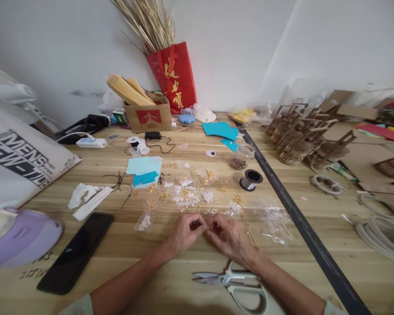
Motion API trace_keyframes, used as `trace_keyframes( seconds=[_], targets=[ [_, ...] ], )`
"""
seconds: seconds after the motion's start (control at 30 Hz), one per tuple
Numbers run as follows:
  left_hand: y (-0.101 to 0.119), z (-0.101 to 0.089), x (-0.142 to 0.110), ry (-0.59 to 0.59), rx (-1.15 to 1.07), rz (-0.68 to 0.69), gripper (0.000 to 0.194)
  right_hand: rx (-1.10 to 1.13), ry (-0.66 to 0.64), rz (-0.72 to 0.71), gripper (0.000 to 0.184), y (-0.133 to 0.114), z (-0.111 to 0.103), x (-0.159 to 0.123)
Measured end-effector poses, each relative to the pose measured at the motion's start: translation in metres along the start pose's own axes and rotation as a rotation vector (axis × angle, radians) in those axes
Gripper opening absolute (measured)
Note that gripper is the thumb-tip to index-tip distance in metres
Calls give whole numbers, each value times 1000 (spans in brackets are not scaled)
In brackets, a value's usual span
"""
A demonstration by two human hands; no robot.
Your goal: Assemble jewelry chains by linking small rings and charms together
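Observation:
My left hand (188, 232) and my right hand (226, 234) meet low over the wooden table. Thumb and fingers are pinched together on both, with the tips nearly touching. Whatever lies between them is too small to name. Just beyond the fingertips are silver rings (213, 212) on the tabletop. A gold chain (246, 221) runs beside my right hand, partly hidden behind it. Small bags of silver beads (188, 199) and gold beads (151, 205) spread out behind both hands. Scissors (228, 278) with pale handles lie under my right forearm, blades slightly apart.
A black phone (75, 253) lies at left, near a purple object (22, 238). A wire spool (251, 179) stands right of the beads, and clear plastic bags (276, 221) lie nearer. Small woven baskets (302, 135) crowd the back right; a cardboard box (151, 116) stands at the back.

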State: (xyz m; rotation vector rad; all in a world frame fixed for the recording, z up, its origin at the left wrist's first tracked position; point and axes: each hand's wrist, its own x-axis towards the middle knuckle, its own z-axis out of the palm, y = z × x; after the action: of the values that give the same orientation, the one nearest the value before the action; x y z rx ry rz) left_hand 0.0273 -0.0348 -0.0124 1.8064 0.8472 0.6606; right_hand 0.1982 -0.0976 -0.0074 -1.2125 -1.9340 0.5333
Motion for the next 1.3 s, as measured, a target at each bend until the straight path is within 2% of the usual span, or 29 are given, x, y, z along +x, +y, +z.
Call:
trace_keyframes(
  seconds=[0.33, 0.8, 1.3],
  targets=[
    [10, -7, 3, -86, -161, -109, 21, 31, -17, 20, 8, -1, -3, 2],
    [12, -6, 3, -58, -137, -114, 15, 66, 25, 73, 12, -4, -4, 4],
    [8, -4, 3, -74, -184, -152, 16, -16, -22, 41, 12, 2, -1, 0]
  ],
)
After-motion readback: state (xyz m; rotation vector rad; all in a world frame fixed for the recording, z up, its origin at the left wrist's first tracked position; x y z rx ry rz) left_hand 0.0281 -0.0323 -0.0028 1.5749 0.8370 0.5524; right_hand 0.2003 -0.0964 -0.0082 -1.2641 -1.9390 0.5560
